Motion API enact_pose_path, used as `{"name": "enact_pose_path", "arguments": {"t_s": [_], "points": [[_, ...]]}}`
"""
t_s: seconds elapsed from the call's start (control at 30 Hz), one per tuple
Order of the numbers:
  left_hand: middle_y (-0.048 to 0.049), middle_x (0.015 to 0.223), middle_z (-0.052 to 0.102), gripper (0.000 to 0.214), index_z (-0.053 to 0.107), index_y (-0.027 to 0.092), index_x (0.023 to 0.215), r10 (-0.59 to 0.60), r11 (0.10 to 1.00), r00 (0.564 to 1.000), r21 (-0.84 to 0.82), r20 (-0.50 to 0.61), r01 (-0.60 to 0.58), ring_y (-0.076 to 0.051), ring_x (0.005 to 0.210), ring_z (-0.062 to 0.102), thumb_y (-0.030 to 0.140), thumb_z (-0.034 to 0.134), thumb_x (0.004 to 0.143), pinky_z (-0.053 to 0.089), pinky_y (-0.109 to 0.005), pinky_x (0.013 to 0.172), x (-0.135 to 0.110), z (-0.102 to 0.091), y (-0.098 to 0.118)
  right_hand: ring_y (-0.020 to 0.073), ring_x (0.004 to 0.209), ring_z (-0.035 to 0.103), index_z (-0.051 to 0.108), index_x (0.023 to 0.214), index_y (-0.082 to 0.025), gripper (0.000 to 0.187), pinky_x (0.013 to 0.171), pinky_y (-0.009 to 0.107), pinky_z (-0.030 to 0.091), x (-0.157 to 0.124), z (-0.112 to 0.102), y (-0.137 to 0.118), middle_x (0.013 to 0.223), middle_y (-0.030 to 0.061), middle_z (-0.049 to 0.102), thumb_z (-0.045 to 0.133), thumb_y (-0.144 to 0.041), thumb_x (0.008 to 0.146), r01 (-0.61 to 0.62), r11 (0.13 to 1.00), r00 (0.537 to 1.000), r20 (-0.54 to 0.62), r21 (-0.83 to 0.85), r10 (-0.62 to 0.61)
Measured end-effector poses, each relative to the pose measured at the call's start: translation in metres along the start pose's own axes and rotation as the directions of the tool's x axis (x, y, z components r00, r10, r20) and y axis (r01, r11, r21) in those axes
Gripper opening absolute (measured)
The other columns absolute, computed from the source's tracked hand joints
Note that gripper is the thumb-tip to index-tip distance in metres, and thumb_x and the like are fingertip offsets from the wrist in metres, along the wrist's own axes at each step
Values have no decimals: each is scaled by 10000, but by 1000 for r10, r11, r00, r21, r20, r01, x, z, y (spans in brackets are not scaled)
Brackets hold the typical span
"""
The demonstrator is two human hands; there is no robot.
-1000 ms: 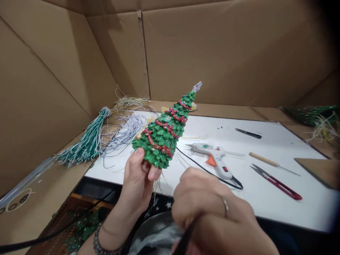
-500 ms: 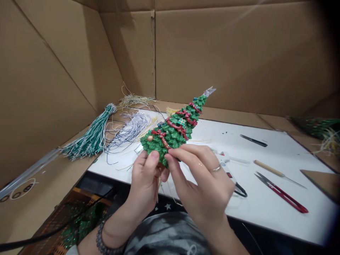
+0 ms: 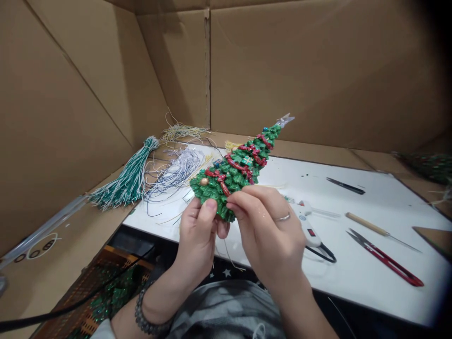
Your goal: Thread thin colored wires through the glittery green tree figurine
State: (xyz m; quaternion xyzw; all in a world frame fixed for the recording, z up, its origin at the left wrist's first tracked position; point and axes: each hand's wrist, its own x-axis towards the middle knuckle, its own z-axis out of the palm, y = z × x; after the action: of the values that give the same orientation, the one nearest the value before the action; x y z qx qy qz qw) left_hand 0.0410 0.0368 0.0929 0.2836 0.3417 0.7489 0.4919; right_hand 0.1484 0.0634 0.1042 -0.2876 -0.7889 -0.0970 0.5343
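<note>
A green Christmas tree figurine with red garlands, small ornaments and a clear star at its tip is tilted, its top pointing up and to the right. My left hand is closed round its base, thumb on the front. On the lower right side of the tree, my right hand has thumb and index finger pinched together at the surface. Whatever may be between those fingertips is hidden. Thin pale wires hang below the tree between my hands.
On the white board at right lie a glue gun, a wooden-handled awl, red thread snips and a black cutter. Bundled green-white wires and blue wires lie left. An orange basket stands lower left.
My right thumb and index finger have closed together at the tree's lower edge. My left hand keeps its hold. The whole view has shifted slightly.
</note>
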Motion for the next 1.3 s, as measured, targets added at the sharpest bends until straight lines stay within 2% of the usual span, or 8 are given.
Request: {"name": "enact_pose_path", "arguments": {"t_s": [0.1, 0.27, 0.53, 0.87, 1.07, 1.3], "points": [[82, 470, 467, 349, 556, 170, 678, -20, 1000, 999, -19, 25, 21, -40, 397, 414, 420, 784, 764, 379, -143, 419, 1, 0, 1, 162, 807, 625, 621, 986, -197, 119, 737, 305, 507, 3, 1, 1, 920, 45, 683, 585, -95, 935, 16, 1000, 1000, -15, -18, -16], [81, 501, 475, 357, 557, 167, 690, -24, 1000, 999, -12, 34, 24, -35, 406, 426, 433, 784, 764, 364, -138, 415, 1, -1, 2, 146, 791, 611, 595, 911, -180, 93, 721, 278, 507, 8, 1, 3, 856, 35, 665, 565, -102, 951, -7, 997, 1000, -11, 77, 8], [86, 522, 472, 329, 547, 174, 722, -61, 998, 996, -10, 67, 62, -28, 397, 400, 412, 764, 788, 353, -138, 410, 0, 0, 4, 168, 794, 636, 616, 976, -147, 66, 703, 294, 526, 10, -1, 11, 890, 67, 690, 602, -99, 933, 124, 992, 992, 18, 5, -124], [77, 529, 501, 296, 574, 168, 745, -55, 998, 997, 24, 46, 54, -33, 416, 438, 409, 721, 836, 365, -140, 427, 1, -3, -1, 139, 752, 618, 601, 925, -163, 79, 690, 267, 520, 9, 5, 15, 843, 53, 680, 549, -122, 969, 95, 995, 995, 11, 39, -95], [81, 495, 499, 289, 580, 166, 728, -63, 998, 998, 24, 24, 63, -35, 412, 463, 390, 731, 832, 385, -133, 433, 3, -4, -4, 122, 756, 623, 599, 911, -173, 106, 681, 242, 511, 5, 12, 16, 836, 34, 680, 558, -86, 954, 63, 998, 997, -44, 20, -62], [96, 510, 474, 315, 542, 178, 719, -39, 999, 999, -10, -17, 39, -29, 405, 422, 377, 778, 783, 385, -135, 426, 2, -1, -2, 109, 789, 641, 580, 907, -194, 117, 747, 234, 539, 0, 15, 11, 811, 8, 675, 637, -93, 915, -5, 992, 982, -184, 125, 28]]}}
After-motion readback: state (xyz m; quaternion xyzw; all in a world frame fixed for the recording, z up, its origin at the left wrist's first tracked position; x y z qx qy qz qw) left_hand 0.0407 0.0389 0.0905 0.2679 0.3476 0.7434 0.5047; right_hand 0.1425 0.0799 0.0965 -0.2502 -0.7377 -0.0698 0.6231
